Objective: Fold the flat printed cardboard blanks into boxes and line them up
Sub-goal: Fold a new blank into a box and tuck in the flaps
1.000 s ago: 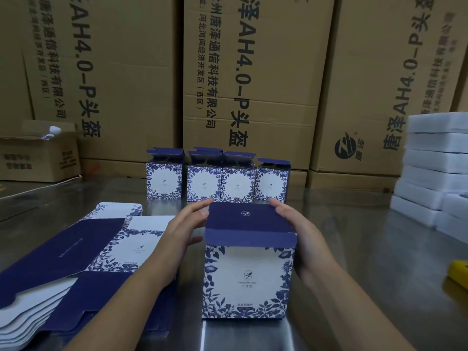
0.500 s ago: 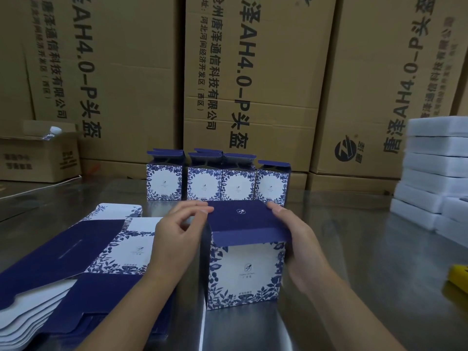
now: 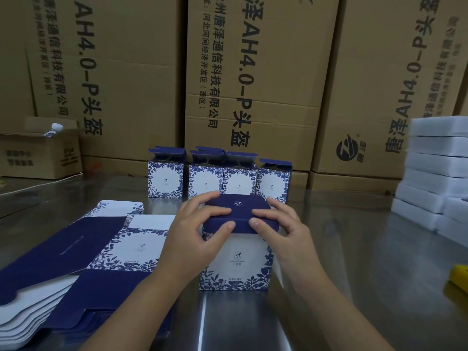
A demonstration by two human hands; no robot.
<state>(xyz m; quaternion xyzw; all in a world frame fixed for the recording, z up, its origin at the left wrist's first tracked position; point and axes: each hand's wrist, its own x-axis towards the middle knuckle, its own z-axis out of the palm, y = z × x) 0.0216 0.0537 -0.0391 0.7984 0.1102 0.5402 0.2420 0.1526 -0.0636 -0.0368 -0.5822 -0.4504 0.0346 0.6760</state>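
A blue-and-white floral box (image 3: 236, 262) stands upright on the steel table in front of me, its navy lid folded down on top. My left hand (image 3: 195, 234) holds the lid's left side, fingers curled over the top and thumb on the front flap. My right hand (image 3: 281, 231) grips the right side the same way. Behind it, several folded boxes (image 3: 217, 181) stand in a row with their top flaps up. A stack of flat printed blanks (image 3: 76, 262) lies to the left.
Tall brown shipping cartons (image 3: 253, 79) wall off the back of the steel table (image 3: 354, 262). White foam trays (image 3: 438, 168) are stacked at the right. A yellow object (image 3: 459, 277) sits at the right edge. A small open carton (image 3: 38, 153) holds a bottle at far left.
The box moved away from me toward the row. Both hands shifted from the box's sides onto the lid, which now lies folded down with its front flap bent over.
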